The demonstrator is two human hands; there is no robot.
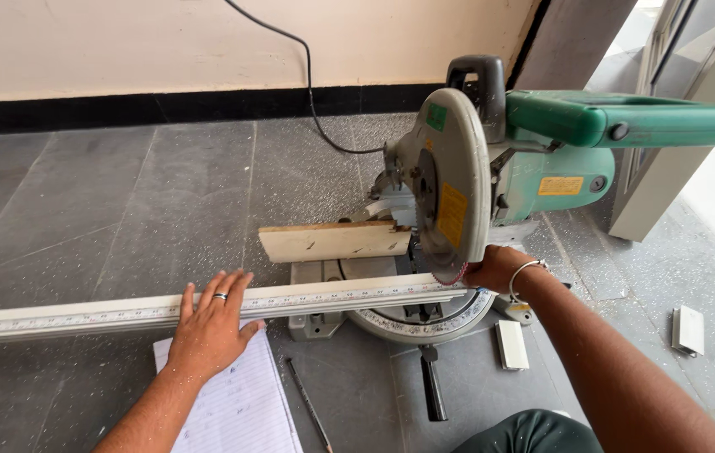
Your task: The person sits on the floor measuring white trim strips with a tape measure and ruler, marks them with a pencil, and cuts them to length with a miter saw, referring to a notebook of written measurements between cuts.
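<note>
Nearest, lined paper (244, 403) lies under the left hand (209, 329), which presses flat, fingers spread, on the long white profile (80, 315). Further along, the right hand (496, 268) grips its end beneath the green mitre saw (500, 168).

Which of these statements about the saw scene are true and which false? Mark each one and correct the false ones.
1. The left hand lies flat on the long white strip. True.
2. The right hand grips the saw's green handle. False: it is down by the strip's end, beside the blade guard.
3. A lined notebook lies on the floor under the left forearm. True.
4. A pencil rests on top of the strip. False: it lies on the floor beside the notebook.
5. The left hand wears a ring. True.
</note>
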